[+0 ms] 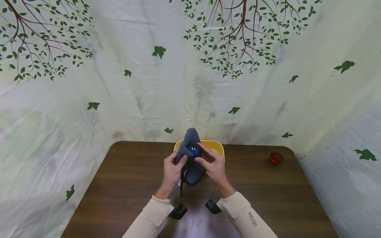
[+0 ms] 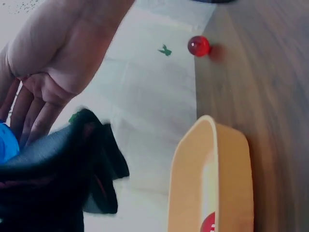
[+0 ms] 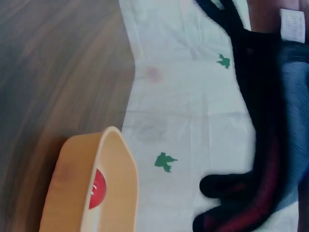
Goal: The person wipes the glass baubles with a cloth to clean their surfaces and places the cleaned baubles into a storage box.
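Note:
In the head view my left hand (image 1: 172,170) grips a dark grey-blue cloth item (image 1: 190,138) by its left side. The cloth item has black edging, a reddish lining, a hanging strap and a white tag; its exact kind is unclear. A shiny blue ball (image 1: 194,150) sits against the upper part of the cloth. My right hand (image 1: 215,165) pinches this ball between thumb and fingers from the right. In the left wrist view the blue ball (image 2: 7,144) shows at the left edge, under the right hand's fingers (image 2: 34,108).
Behind the cloth item stands a yellow tray (image 1: 218,145) on the brown table (image 1: 134,178). A red ball with white marks (image 3: 98,189) lies in it. Far right on the table lies a translucent red ball (image 1: 276,157). A leaf-patterned sheet (image 1: 166,89) hangs behind.

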A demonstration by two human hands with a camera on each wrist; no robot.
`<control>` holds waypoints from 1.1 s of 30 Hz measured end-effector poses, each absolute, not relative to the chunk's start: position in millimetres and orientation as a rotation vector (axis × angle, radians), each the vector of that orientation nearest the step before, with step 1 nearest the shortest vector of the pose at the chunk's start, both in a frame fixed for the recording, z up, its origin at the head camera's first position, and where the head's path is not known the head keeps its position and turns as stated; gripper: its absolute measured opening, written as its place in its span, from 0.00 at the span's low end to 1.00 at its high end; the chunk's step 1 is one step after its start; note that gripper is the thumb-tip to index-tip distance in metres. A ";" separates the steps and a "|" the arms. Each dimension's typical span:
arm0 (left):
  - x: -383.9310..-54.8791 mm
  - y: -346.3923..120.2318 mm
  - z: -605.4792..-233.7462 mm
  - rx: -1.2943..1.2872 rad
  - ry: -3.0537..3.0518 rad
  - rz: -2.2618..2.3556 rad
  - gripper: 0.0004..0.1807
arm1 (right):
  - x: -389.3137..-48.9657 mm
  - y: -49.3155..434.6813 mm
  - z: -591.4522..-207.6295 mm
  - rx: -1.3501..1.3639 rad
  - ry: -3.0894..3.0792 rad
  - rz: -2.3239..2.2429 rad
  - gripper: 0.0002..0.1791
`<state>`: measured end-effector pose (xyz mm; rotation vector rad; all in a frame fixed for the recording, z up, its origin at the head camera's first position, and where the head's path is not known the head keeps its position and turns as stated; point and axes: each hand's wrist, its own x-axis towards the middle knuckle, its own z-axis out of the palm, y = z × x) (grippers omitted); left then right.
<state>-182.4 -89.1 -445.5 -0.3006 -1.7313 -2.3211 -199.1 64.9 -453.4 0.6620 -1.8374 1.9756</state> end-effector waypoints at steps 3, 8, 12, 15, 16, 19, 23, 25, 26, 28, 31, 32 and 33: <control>-182.6 -90.6 -445.5 -0.385 -1.762 -2.237 0.27 | -198.8 67.6 -450.8 0.644 -1.916 1.977 0.24; -183.0 -92.9 -444.1 -0.500 -1.779 -2.144 0.29 | -200.2 71.3 -449.2 0.624 -2.016 1.991 0.19; -183.0 -93.4 -443.3 -0.496 -1.787 -2.130 0.29 | -201.2 72.0 -447.4 0.627 -2.064 1.996 0.19; -182.4 -91.1 -443.6 -0.392 -1.762 -2.220 0.29 | -197.6 70.9 -437.9 0.675 -2.074 1.966 0.20; -181.8 -90.2 -444.0 -0.350 -1.743 -2.262 0.29 | -195.5 70.2 -433.7 0.701 -2.065 1.940 0.21; -180.9 -87.6 -446.8 -0.249 -1.671 -2.347 0.29 | -190.3 68.0 -423.8 0.790 -2.008 1.873 0.22; -180.9 -85.7 -450.1 -0.196 -1.624 -2.371 0.29 | -190.7 70.7 -423.9 0.921 -1.944 1.792 0.24; -180.9 -85.2 -450.4 -0.173 -1.628 -2.378 0.28 | -192.3 73.9 -424.4 0.978 -1.948 1.751 0.26; -181.1 -85.1 -450.7 -0.164 -1.636 -2.379 0.28 | -193.5 75.2 -424.6 0.998 -1.950 1.725 0.28; -181.5 -85.4 -451.0 -0.173 -1.660 -2.374 0.27 | -195.6 77.1 -424.4 1.007 -1.956 1.692 0.29; -182.2 -87.0 -450.9 -0.234 -1.716 -2.329 0.27 | -200.2 77.4 -430.3 0.949 -1.970 1.713 0.29; -182.8 -87.6 -451.1 -0.266 -1.737 -2.302 0.27 | -201.5 77.0 -433.8 0.918 -1.971 1.745 0.28; -183.3 -88.3 -451.2 -0.305 -1.754 -2.269 0.27 | -202.5 76.3 -437.6 0.882 -1.973 1.794 0.27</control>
